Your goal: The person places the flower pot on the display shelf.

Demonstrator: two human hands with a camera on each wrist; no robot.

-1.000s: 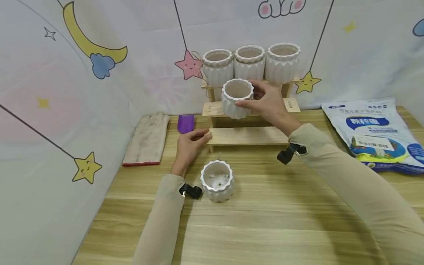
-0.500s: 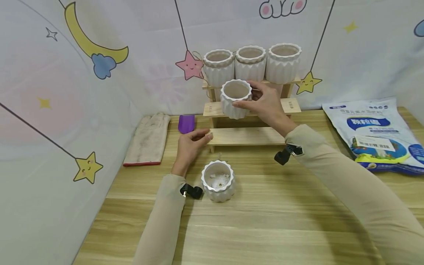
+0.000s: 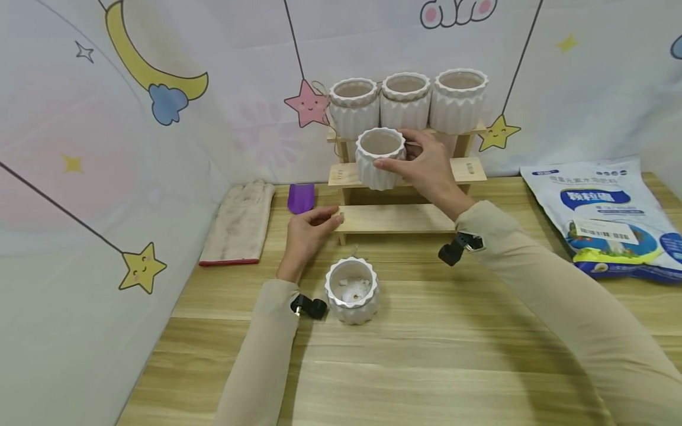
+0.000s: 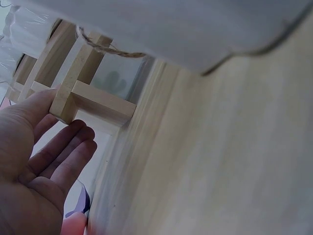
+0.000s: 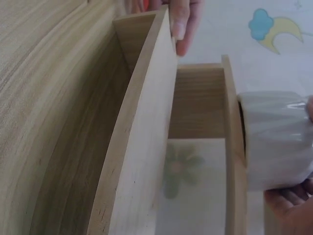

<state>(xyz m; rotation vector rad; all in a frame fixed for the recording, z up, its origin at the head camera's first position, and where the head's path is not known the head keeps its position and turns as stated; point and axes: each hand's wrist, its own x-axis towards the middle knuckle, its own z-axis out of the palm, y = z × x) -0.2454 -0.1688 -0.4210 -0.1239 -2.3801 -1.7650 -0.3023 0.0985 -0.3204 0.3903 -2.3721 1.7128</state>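
Note:
In the head view, my right hand (image 3: 430, 168) grips a white fluted flowerpot (image 3: 373, 170), thumb on the near side and fingers behind. The pot is upright at the middle tier of a wooden plant stand (image 3: 396, 219); in the right wrist view its base is right at the shelf board (image 5: 235, 147). My left hand (image 3: 308, 239) pinches the left end of the lowest tier. The left wrist view has its thumb above the board end (image 4: 62, 105) and fingers curled below. Another white pot (image 3: 353, 310), with whitish bits inside, stands on the table by my left wrist.
On the stand's top tier are three white pots (image 3: 406, 106). Left of the stand lie a purple scoop (image 3: 301, 198) and a stained cloth glove (image 3: 240, 225). A printed fertilizer bag (image 3: 602, 219) lies at the right. A patterned cloth hangs behind.
My right hand and its flowerpot have shifted slightly left along the middle tier. The left hand stays on the lowest tier's end.

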